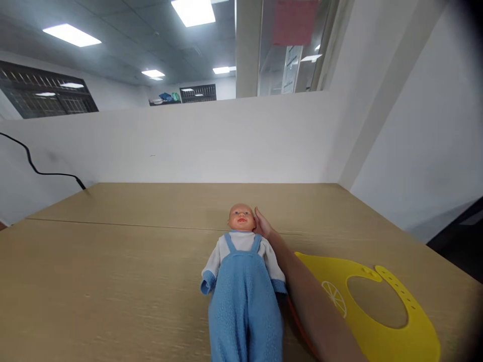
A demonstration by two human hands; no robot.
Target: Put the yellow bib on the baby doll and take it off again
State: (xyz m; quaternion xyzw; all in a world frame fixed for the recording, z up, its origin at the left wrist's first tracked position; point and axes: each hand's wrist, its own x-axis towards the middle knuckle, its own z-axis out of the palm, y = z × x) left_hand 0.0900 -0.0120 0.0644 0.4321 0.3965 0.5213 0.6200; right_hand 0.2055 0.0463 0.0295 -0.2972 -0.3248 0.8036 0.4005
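Note:
A baby doll [246, 286] in light blue overalls and a white shirt with blue cuffs lies face up in the lower middle of the head view, its head toward the back of the table. My right hand [262, 224] cups the right side of its head and neck. The thumb points up along the head, while the other fingers are hidden behind the doll. Right of my forearm, a yellow bib [339, 269] with a white citrus-slice print lies flat, its neck strap curving round. My left hand is out of view.
The wooden table [113, 281] has a seam across it and meets a low white partition [211, 143] at the back. A black cable [53, 174] hangs at the left. Beneath my forearm shows the thin orange-red edge [302, 327] of something mostly hidden. A white wall [426, 136] stands at right.

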